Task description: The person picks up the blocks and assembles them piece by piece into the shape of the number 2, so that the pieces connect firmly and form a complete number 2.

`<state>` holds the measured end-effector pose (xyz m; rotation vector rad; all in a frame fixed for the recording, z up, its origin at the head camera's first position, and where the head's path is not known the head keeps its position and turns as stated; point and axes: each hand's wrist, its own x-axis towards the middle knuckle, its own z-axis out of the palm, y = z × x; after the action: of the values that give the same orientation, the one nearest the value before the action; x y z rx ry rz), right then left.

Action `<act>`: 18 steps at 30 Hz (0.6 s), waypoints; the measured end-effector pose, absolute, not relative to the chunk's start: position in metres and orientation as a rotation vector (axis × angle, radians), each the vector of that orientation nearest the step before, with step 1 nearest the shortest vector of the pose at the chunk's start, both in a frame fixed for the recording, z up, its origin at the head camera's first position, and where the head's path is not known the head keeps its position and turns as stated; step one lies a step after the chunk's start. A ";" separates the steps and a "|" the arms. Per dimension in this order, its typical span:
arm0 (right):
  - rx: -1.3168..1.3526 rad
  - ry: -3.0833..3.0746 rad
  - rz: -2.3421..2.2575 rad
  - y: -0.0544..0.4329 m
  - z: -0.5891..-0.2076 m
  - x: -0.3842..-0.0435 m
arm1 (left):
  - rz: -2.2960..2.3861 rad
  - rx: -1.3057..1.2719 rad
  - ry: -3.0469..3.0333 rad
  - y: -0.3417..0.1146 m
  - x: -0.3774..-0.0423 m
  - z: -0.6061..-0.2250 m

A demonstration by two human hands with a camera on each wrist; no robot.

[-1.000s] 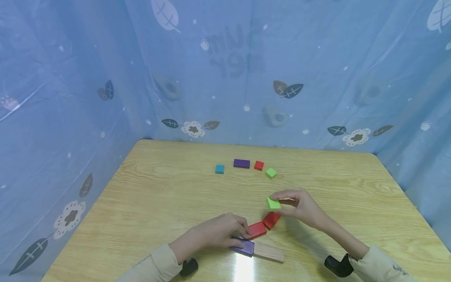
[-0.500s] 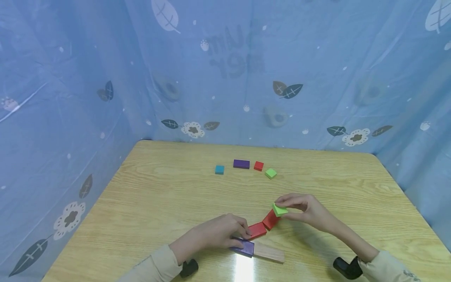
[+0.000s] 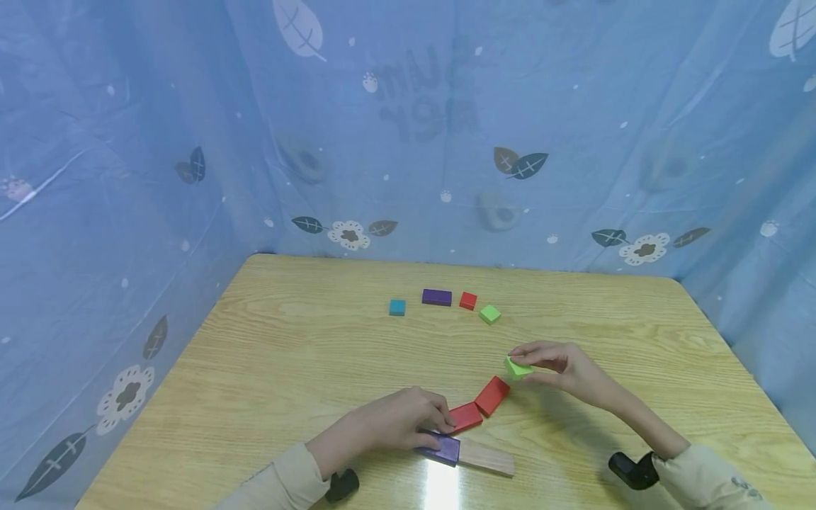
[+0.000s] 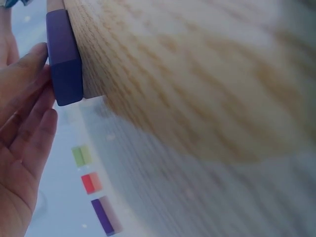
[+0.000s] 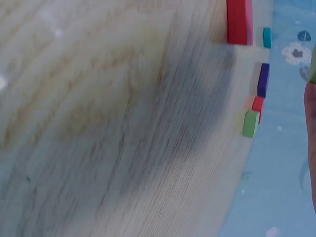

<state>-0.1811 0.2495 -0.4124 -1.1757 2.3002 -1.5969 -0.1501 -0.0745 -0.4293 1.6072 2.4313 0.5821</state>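
Observation:
In the head view, my right hand [image 3: 561, 368] pinches a light green block [image 3: 517, 369] between thumb and fingers, just beyond the far right end of two red blocks. These red blocks [image 3: 464, 418] [image 3: 493, 396] lie end to end at an angle. My left hand [image 3: 408, 418] rests at the near group, its thumb on a purple block [image 3: 446, 450] and its fingertips at the nearer red block. Fingers of this hand lie along the purple block [image 4: 67, 64] in the left wrist view. A plain wooden block [image 3: 486, 457] continues the purple one rightward.
Farther back on the wooden table [image 3: 306, 340] lie a teal block [image 3: 397, 307], a purple block [image 3: 436, 297], a small red block [image 3: 468, 300] and another green block [image 3: 490, 314]. A blue patterned curtain [image 3: 408, 142] surrounds the table's back and sides.
My right hand has carried the green block to the right, lower at first and then slightly farther back, uncovering the far end of the angled red block. My left hand has stayed put.

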 end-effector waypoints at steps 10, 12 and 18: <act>-1.201 2.286 -1.609 0.256 -0.418 -0.193 | 0.568 1.594 2.436 -0.074 -0.150 -0.427; -1.205 2.291 -1.594 0.257 -0.419 -0.195 | 0.566 1.588 2.434 -0.074 -0.150 -0.427; -1.219 2.315 -1.539 0.258 -0.421 -0.202 | 0.573 1.587 2.426 -0.074 -0.149 -0.426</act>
<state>-0.2019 0.2578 -0.4208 -1.2186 2.3146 -1.5386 -0.1492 -0.0735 -0.4264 1.5873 2.4256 0.5730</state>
